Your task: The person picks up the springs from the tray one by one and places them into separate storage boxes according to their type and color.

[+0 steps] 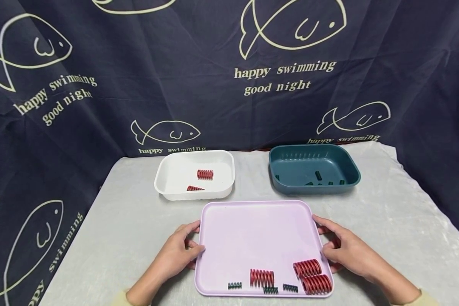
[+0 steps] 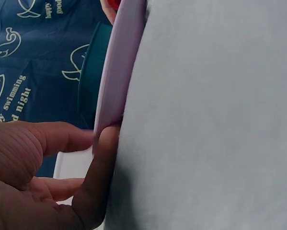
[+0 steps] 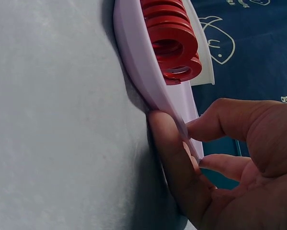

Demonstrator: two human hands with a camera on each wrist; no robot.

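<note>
My left hand (image 1: pixel 179 250) pinches the left rim of a lilac tray (image 1: pixel 252 229), thumb on top and fingers under the edge. On the opposite side my right hand (image 1: pixel 348 248) grips the right rim the same way, as the right wrist view also shows. Along the tray's near side lie three big red springs: one near the middle (image 1: pixel 262 278) and two in the right corner, an upper one (image 1: pixel 307 268) and a lower one (image 1: pixel 316 284). Small dark green springs lie there too: a left one (image 1: pixel 235 285), a middle one (image 1: pixel 270 290) and a right one (image 1: pixel 290 288).
Behind the tray stands a white bin (image 1: pixel 164 180) at left with two red springs (image 1: pixel 205 174) visible. A teal bin (image 1: pixel 313 190) at right holds several small dark springs (image 1: pixel 318 175). Pale cloth (image 1: pixel 111 238) covers the table; a navy fish-print curtain (image 1: pixel 214 85) hangs around it.
</note>
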